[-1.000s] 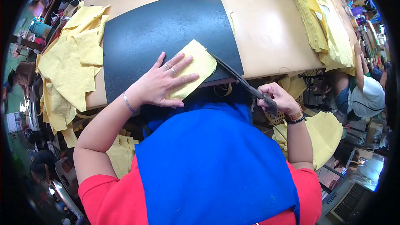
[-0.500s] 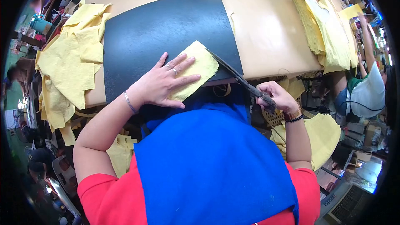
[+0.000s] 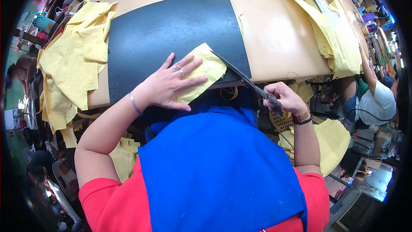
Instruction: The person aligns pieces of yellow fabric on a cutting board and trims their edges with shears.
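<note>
A small yellow fabric piece (image 3: 207, 61) with a rounded corner lies on a black mat (image 3: 171, 30) at the table's near edge. My left hand (image 3: 174, 82) rests flat across it, fingers spread, pressing it down. In my right hand (image 3: 284, 99) are long dark scissors (image 3: 251, 87), with my fingers wrapped round the handles. The blades point up and left, and their tips are beside the fabric's right edge. Whether the blades touch the fabric is hard to tell.
Layered yellow fabric sheets (image 3: 73, 56) hang over the table's left edge. More yellow fabric (image 3: 339, 47) lies at the right edge, near another person (image 3: 375, 103). A yellow piece (image 3: 330, 144) is below my right arm. The tan table (image 3: 279, 38) surrounds the mat.
My hands, the scissors and the small fabric piece hold nearly the same place. At the right, the other person's raised arm has come down and the yellow fabric there has shifted.
</note>
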The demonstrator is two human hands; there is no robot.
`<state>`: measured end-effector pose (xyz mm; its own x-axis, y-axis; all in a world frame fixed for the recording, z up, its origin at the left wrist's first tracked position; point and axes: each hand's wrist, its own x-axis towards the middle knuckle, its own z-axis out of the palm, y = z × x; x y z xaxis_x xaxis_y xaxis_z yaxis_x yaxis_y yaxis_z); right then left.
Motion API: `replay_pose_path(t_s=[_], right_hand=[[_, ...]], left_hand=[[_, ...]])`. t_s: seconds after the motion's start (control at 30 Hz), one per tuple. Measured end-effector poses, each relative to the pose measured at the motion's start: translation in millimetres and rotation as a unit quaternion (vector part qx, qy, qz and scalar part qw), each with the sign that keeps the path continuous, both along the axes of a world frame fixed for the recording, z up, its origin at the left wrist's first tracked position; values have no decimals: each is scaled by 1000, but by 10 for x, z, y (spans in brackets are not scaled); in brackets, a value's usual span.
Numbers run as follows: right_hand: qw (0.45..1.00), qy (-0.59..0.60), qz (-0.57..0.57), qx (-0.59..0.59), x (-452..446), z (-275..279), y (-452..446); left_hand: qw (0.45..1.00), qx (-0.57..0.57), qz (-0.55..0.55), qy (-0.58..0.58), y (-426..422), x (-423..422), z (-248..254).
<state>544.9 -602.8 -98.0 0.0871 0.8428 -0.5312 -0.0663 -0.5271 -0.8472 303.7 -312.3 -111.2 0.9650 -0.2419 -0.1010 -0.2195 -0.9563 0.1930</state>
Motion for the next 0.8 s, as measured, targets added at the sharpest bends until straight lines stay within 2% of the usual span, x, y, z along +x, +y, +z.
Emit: replay_pose_path(t_s=[0.23, 0.8], right_hand=[[997, 70, -12, 39, 17, -158, 37], [1000, -12, -9, 16, -14, -69, 47]], left_hand=[[1000, -7, 2, -3, 2, -5, 6], [1000, -5, 4, -4, -2, 1, -15]])
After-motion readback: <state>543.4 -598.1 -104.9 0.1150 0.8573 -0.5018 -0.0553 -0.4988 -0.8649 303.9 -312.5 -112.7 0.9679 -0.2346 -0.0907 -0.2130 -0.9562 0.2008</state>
